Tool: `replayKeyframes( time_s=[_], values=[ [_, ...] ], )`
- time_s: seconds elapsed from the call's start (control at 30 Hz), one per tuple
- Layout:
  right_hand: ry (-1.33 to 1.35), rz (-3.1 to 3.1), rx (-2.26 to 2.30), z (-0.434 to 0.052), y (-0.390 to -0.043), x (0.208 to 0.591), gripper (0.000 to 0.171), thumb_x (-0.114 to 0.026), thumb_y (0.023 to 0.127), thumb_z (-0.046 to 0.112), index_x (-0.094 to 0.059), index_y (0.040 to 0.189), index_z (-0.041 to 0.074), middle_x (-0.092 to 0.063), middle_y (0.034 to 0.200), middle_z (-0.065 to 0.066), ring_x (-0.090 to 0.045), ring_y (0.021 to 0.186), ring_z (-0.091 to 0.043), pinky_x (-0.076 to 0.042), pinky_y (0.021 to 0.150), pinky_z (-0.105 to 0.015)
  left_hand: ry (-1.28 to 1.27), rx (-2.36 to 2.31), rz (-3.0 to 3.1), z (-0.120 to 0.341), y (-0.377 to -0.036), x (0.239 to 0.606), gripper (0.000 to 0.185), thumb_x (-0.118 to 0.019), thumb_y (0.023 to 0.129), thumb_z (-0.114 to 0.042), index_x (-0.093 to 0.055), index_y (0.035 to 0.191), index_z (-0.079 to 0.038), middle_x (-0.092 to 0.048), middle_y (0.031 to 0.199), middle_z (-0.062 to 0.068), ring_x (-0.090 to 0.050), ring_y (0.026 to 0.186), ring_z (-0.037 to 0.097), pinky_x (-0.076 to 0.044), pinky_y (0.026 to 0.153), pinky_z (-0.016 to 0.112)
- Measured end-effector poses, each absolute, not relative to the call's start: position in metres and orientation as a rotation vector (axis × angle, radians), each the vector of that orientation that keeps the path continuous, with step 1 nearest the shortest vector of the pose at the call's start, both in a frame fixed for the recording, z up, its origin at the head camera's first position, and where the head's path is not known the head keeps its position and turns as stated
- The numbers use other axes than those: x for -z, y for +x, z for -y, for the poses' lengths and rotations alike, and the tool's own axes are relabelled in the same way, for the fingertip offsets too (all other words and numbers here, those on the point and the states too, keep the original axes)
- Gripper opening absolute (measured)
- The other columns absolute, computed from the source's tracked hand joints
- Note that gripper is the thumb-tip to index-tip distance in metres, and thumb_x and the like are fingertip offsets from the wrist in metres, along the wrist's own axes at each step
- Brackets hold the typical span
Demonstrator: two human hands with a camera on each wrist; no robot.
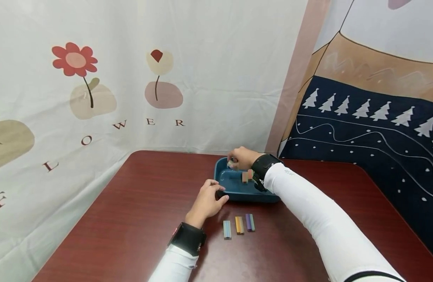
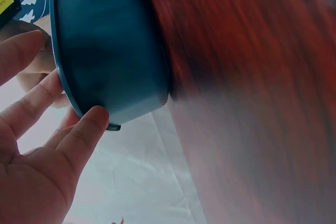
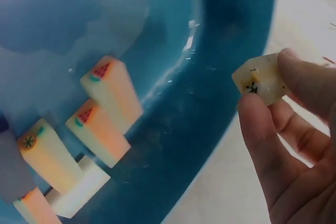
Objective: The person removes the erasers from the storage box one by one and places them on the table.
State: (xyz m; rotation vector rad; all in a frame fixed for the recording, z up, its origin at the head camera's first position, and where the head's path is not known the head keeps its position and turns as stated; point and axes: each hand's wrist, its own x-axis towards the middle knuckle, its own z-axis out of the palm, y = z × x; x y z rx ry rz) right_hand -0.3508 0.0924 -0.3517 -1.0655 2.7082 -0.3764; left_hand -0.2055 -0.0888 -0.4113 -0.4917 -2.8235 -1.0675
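Note:
My right hand (image 1: 243,157) is over the far left part of a teal tray (image 1: 253,197). Thumb and fingertips pinch a small pale eraser (image 3: 262,80) with a little printed face, held above the rim in the right wrist view. Inside the tray lie several more block erasers, among them an orange-and-cream one (image 3: 113,93) with a watermelon print and a yellowish one (image 3: 50,156). At the tray's near left corner is my left hand (image 1: 206,199). Its fairly straight fingers touch the rim and outer wall, thumb spread apart.
Three two-toned bars lie in a row on the red-brown table in front of the tray: light blue (image 1: 227,230), orange (image 1: 239,225) and purple with green (image 1: 250,222). A pale flower-print curtain (image 1: 216,98) hangs behind the table, with a dark tree-print cloth (image 1: 361,133) at right.

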Motion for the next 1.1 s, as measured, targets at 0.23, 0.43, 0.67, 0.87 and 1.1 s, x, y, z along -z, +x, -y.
replayKeyframes(
  time_s=[0.23, 0.43, 0.67, 0.87, 1.1],
  values=[
    [-1.067, -2.757, 0.664, -0.108, -0.331, 0.344, 0.028, -0.06, 0.098, 0.016, -0.058, 0.12, -0.001, -0.063, 0.09, -0.005, -0.059, 0.077, -0.017, -0.049, 0.073, -0.035, -0.497, 1.053, 2.833, 0.09, -0.21, 0.413, 0.033, -0.068, 0.092, -0.023, -0.068, 0.117, -0.002, -0.048, 0.131, 0.016, -0.05, 0.119, 0.033, -0.045, 0.097, 0.045],
    [-1.081, -2.758, 0.856, -0.127, -0.308, 0.348, 0.025, -0.06, 0.097, 0.015, -0.058, 0.117, 0.0, -0.061, 0.085, -0.002, -0.059, 0.068, -0.013, -0.05, 0.068, -0.033, -0.499, 1.032, 2.834, 0.091, -0.212, 0.414, 0.033, -0.068, 0.092, -0.023, -0.068, 0.116, -0.001, -0.048, 0.129, 0.017, -0.051, 0.118, 0.033, -0.044, 0.097, 0.045],
    [-1.003, -2.811, 1.023, -0.152, -0.276, 0.356, 0.02, -0.064, 0.094, 0.012, -0.06, 0.111, 0.002, -0.06, 0.084, 0.0, -0.058, 0.07, -0.012, -0.05, 0.067, -0.032, -0.496, 1.044, 2.821, 0.09, -0.212, 0.414, 0.032, -0.069, 0.092, -0.023, -0.068, 0.116, -0.001, -0.049, 0.129, 0.016, -0.051, 0.118, 0.033, -0.044, 0.097, 0.045],
    [-0.825, -2.717, 1.254, -0.168, -0.249, 0.371, 0.021, -0.062, 0.095, 0.01, -0.057, 0.113, 0.002, -0.059, 0.091, -0.006, -0.063, 0.069, -0.015, -0.054, 0.063, -0.032, -0.503, 1.064, 2.806, 0.09, -0.211, 0.413, 0.032, -0.068, 0.092, -0.022, -0.068, 0.117, -0.001, -0.048, 0.13, 0.017, -0.05, 0.118, 0.034, -0.045, 0.097, 0.046],
    [-0.676, -2.627, 1.439, -0.177, -0.218, 0.384, 0.021, -0.062, 0.094, 0.004, -0.056, 0.112, -0.003, -0.056, 0.092, -0.012, -0.063, 0.071, -0.02, -0.057, 0.065, -0.038, -0.498, 1.066, 2.817, 0.089, -0.21, 0.415, 0.033, -0.068, 0.092, -0.023, -0.067, 0.118, -0.002, -0.048, 0.131, 0.015, -0.049, 0.119, 0.033, -0.044, 0.097, 0.045]
  ],
)
